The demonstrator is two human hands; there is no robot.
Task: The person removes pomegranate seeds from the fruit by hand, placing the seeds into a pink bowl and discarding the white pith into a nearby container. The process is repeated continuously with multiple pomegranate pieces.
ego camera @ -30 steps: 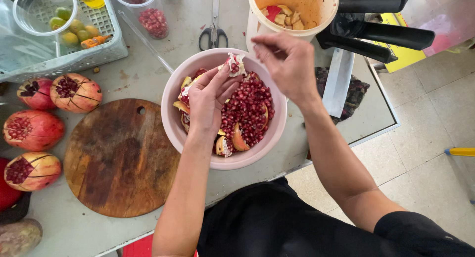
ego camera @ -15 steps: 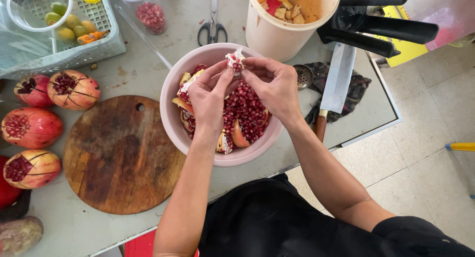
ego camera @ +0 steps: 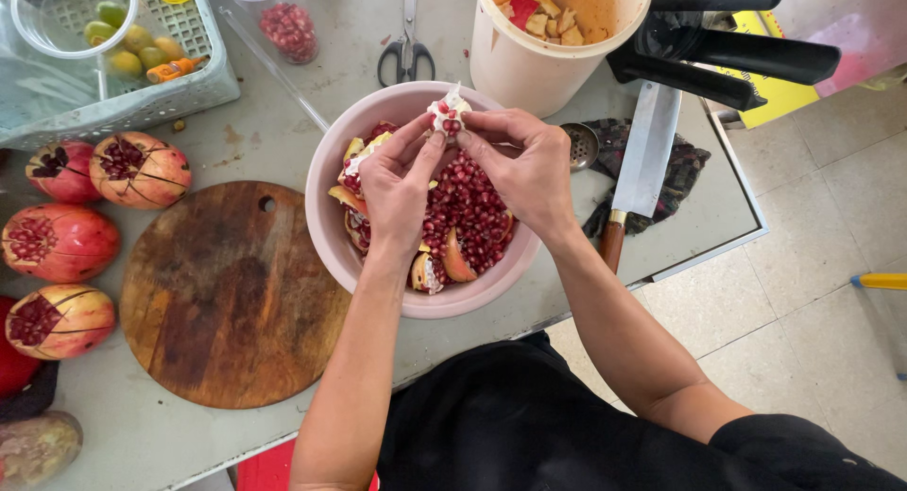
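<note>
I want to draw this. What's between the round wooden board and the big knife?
The pink bowl of pomegranate seeds, with both hands above it, in the head view.

bright even daylight, soft faint shadows, sharp focus throughout, slight wide-angle stretch at edges

Your two hands, left hand and right hand, sit over the pink bowl, whose rim walls them in. Just behind it the cream bucket and the scissors block the way toward the counter's far edge. To your right the cleaver lies on a dark cloth near the counter's right edge. To your left the round wooden board lies bare; beyond it cut pomegranates line the left edge.
</note>
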